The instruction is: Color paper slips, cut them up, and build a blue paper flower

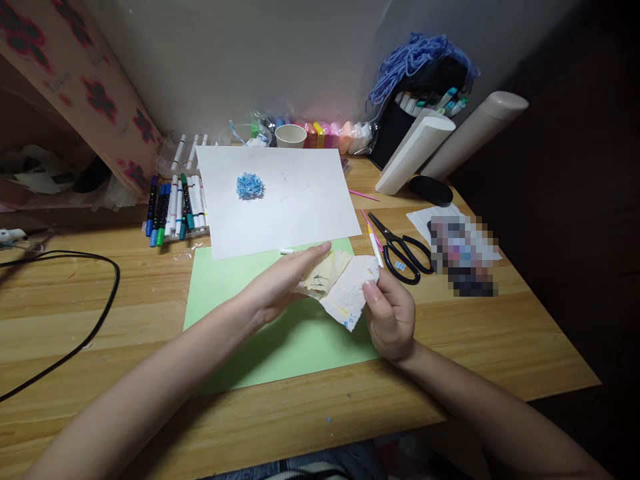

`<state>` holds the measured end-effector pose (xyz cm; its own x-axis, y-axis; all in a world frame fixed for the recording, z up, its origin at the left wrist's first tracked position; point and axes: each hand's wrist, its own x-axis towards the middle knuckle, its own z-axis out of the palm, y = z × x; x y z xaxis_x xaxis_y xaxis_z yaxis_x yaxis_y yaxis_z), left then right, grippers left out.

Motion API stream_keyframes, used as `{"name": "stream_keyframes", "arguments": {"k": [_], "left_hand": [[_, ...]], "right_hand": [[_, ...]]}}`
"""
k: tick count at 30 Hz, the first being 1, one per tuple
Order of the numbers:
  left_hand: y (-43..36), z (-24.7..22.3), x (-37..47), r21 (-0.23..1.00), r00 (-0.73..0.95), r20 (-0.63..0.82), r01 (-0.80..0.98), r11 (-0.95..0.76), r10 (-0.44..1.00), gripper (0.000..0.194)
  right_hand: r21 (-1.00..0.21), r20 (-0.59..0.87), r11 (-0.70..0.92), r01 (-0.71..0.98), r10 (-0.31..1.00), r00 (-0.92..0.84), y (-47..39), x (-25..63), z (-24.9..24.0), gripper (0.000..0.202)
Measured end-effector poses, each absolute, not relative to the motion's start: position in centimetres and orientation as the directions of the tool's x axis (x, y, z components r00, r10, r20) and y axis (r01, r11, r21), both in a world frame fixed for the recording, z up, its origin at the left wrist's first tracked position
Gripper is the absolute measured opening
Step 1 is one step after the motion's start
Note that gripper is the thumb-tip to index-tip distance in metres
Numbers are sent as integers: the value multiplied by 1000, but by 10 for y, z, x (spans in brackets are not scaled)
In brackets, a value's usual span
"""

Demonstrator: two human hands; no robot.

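Observation:
A crumpled tissue, stained yellow and blue, is stretched between my hands above a green sheet. My right hand pinches its right edge between thumb and fingers. On the tissue's left side, my left hand lies against it with the thumb extended and the other fingers partly hidden; the yellow-stained part rests at that palm. Behind them, a white sheet overlaps the green one and carries a fluffy blue clump.
Black-handled scissors and a pen lie right of the sheets. Markers are grouped at the left, near a black cable. A paper cup, colourful packets, white bottles and a black pen holder line the back.

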<state>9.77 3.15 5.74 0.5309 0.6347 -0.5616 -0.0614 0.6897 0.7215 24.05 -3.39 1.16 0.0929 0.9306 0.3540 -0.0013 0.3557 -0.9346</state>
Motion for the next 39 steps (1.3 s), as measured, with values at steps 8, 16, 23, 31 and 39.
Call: {"name": "stream_keyframes", "arguments": {"k": [8, 16, 23, 31, 39], "left_hand": [[23, 54, 101, 914, 215, -406, 82, 398, 888, 36], [15, 52, 102, 888, 59, -21, 459, -8, 998, 34], [20, 45, 99, 870, 88, 27, 488, -67, 996, 43], [40, 40, 88, 912, 26, 14, 409, -24, 1000, 45], [53, 46, 77, 930, -1, 8, 368, -7, 1000, 45]], "right_hand": [[-920, 349, 362, 147, 931, -109, -32, 241, 20, 23], [-848, 399, 424, 318, 906, -144, -35, 237, 20, 18], [-819, 456, 479, 316, 878, -148, -36, 236, 23, 17], [-899, 408, 394, 189, 912, 40, -41, 237, 12, 24], [-964, 266, 260, 53, 953, 148, -40, 238, -1, 29]]}}
